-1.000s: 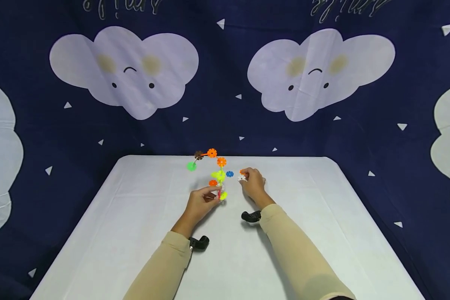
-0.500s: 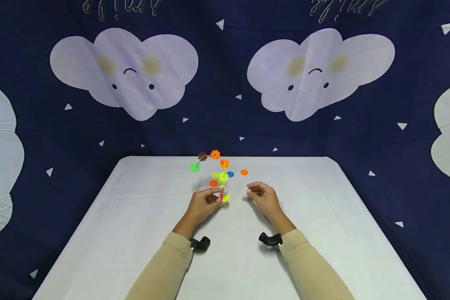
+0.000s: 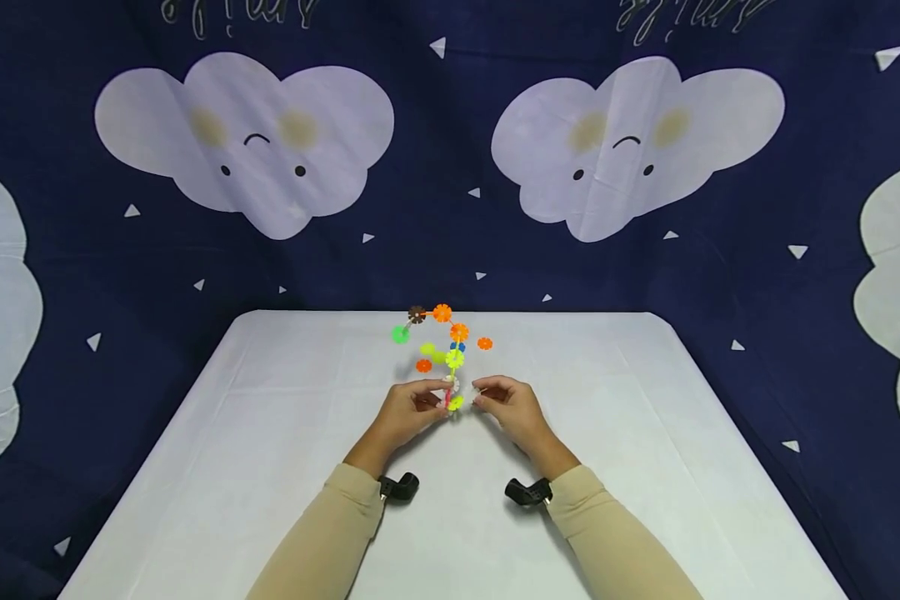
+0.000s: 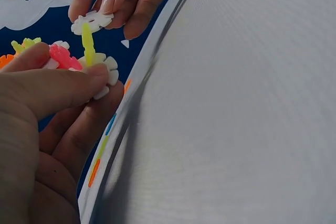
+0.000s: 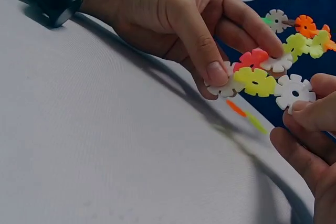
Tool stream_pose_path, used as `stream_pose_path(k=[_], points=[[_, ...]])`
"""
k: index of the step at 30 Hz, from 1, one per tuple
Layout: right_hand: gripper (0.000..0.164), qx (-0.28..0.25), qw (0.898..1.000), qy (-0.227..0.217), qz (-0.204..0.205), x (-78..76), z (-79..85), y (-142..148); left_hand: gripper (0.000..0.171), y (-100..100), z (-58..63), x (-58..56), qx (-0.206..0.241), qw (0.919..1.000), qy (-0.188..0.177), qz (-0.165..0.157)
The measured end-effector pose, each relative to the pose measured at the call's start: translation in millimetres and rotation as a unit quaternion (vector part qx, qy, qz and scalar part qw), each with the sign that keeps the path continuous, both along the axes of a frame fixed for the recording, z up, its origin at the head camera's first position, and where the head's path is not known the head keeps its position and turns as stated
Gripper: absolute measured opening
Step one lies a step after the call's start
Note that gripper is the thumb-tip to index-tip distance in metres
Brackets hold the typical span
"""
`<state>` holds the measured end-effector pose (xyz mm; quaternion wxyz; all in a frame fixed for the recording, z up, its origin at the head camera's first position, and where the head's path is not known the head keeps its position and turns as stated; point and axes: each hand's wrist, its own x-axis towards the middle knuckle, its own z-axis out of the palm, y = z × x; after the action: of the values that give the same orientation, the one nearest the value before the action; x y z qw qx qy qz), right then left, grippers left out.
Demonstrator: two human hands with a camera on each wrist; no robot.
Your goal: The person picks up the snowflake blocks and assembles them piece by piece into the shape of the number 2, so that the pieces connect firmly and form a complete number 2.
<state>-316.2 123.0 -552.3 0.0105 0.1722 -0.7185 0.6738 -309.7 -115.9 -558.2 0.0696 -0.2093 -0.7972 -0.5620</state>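
Note:
My left hand (image 3: 408, 412) pinches a white snowflake disc (image 4: 105, 80) at the near end of a chain of interlocking plastic snowflake discs. A pink disc (image 5: 251, 59) and a yellow disc (image 5: 255, 82) join on beside its fingers. Farther along the chain come yellow, orange, brown and green discs, the green disc (image 3: 400, 334) at the far end. My right hand (image 3: 521, 417) pinches another white snowflake disc (image 5: 295, 94) between thumb and finger. In both wrist views its rim meets the yellow disc's edge; I cannot tell whether the slots are engaged.
Loose discs lie on the white table (image 3: 330, 533) behind the hands: an orange disc (image 3: 484, 343), a blue disc (image 3: 457, 347), a red-orange disc (image 3: 423, 366) and yellow ones. A dark blue cloth (image 3: 450, 167) with clouds hangs behind the table.
My right hand has come away from the loose discs with a white disc, first toward me, then left to the chain. My left hand's chain has shifted slightly right.

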Motion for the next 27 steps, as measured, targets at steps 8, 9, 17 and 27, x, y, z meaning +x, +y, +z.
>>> stream_pose_path(k=[8,9,17,27], points=[[0.023,0.014,0.999,0.046,-0.003,-0.5,-2.5,0.2,0.047,-0.9,-2.1,-1.7,0.013,0.9999,-0.001,-0.010],[0.022,0.018,0.998,0.056,-0.003,-0.8,-3.0,0.2,0.047,-1.1,-2.3,-1.6,0.013,0.9999,-0.001,-0.010],[0.020,0.035,0.994,0.101,-0.001,12.2,16.6,-1.7,0.048,-1.0,-1.8,-1.7,0.021,0.9996,-0.009,-0.014],[0.020,0.055,0.996,0.066,-0.007,12.9,19.0,-0.1,0.047,-0.3,-0.5,-0.8,0.016,0.9995,-0.019,-0.017]])
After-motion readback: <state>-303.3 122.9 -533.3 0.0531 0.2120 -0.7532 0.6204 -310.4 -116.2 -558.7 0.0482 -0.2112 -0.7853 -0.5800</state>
